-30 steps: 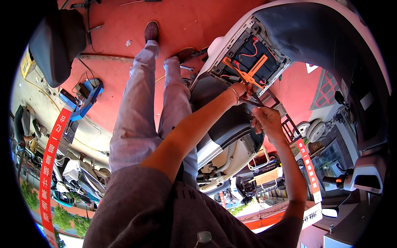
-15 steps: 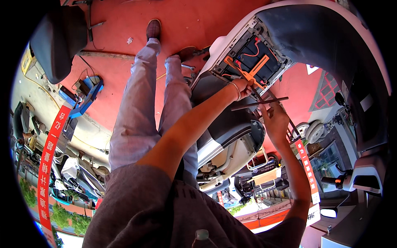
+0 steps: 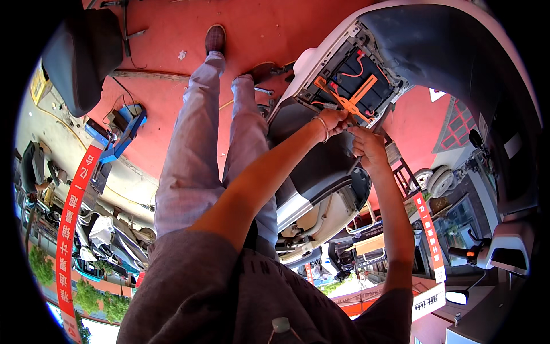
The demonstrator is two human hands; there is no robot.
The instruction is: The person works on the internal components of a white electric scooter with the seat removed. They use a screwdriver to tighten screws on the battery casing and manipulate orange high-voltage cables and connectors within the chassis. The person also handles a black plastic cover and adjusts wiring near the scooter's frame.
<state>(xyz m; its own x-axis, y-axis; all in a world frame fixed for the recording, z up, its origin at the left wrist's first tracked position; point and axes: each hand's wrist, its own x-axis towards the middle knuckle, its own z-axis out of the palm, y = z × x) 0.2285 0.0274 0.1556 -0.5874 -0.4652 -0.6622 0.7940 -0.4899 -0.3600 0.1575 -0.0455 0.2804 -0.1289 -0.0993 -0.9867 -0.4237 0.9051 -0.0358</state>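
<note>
1 L hand (image 3: 334,121), 1 R hand (image 3: 369,146) nr 1 orange strap (image 3: 350,106).

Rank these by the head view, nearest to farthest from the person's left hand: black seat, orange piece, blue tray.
From the left hand, as the head view shows:
1. Orange piece: just up and right, across the open bay.
2. Blue tray: well off to the left, on the floor.
3. Black seat: farthest, at upper left.
</note>
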